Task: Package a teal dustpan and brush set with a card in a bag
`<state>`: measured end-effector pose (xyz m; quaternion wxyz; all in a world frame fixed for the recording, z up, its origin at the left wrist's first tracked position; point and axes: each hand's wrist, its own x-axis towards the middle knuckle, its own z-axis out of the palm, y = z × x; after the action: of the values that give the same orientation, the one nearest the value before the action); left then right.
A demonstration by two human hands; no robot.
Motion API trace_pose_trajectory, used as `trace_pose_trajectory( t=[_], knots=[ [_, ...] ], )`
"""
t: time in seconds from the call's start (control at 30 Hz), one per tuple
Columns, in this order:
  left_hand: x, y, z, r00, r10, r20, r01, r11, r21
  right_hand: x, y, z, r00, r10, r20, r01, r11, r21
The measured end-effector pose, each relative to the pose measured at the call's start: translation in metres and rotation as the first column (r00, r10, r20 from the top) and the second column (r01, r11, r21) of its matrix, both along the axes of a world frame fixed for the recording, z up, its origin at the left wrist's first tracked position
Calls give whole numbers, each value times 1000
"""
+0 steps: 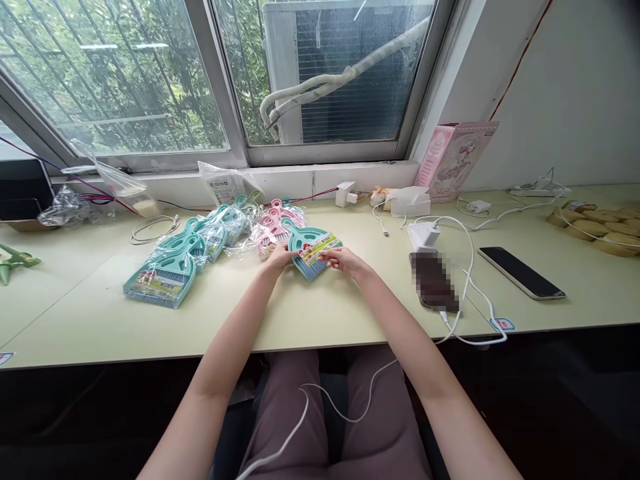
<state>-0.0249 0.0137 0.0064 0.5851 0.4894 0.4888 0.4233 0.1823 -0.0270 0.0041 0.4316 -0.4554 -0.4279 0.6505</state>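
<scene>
A small teal dustpan and brush set (311, 239) with a printed paper label is held just above the table. My left hand (281, 259) grips its left edge, fingers closed. On the other side, my right hand (344, 260) pinches the right end of the label band. Behind the set lie pink dustpan sets (274, 227) in clear wrap. To the left is a row of wrapped teal dustpan sets (163, 277), overlapping one another.
Two phones lie to the right, one dark phone (434, 280) on a white cable and one black phone (523, 273). A pink box (455, 160) stands by the wall. Yellowish coiled bundles (600, 227) are at far right. A green tool (15, 261) lies far left.
</scene>
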Motion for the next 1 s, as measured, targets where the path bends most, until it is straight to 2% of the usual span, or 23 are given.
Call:
trace_pose_trajectory(
  t=[0.2, 0.53, 0.67, 1.0],
  knots=[
    [9, -10, 2, 996, -75, 52, 70, 994, 86, -2, -4, 5, 996, 84, -39, -83, 996, 24],
    [9, -8, -2, 990, 8, 144, -29, 990, 141, -2, -7, 8, 996, 54, 66, -56, 998, 23],
    [7, -9, -1, 984, -23, 178, -5, 988, 155, -3, -8, 10, 993, 0, 116, -3, 1000, 27],
    [13, -13, -2, 990, -100, 95, 72, 962, 263, -1, -3, 8, 961, -36, 274, 25, 999, 43]
  ],
)
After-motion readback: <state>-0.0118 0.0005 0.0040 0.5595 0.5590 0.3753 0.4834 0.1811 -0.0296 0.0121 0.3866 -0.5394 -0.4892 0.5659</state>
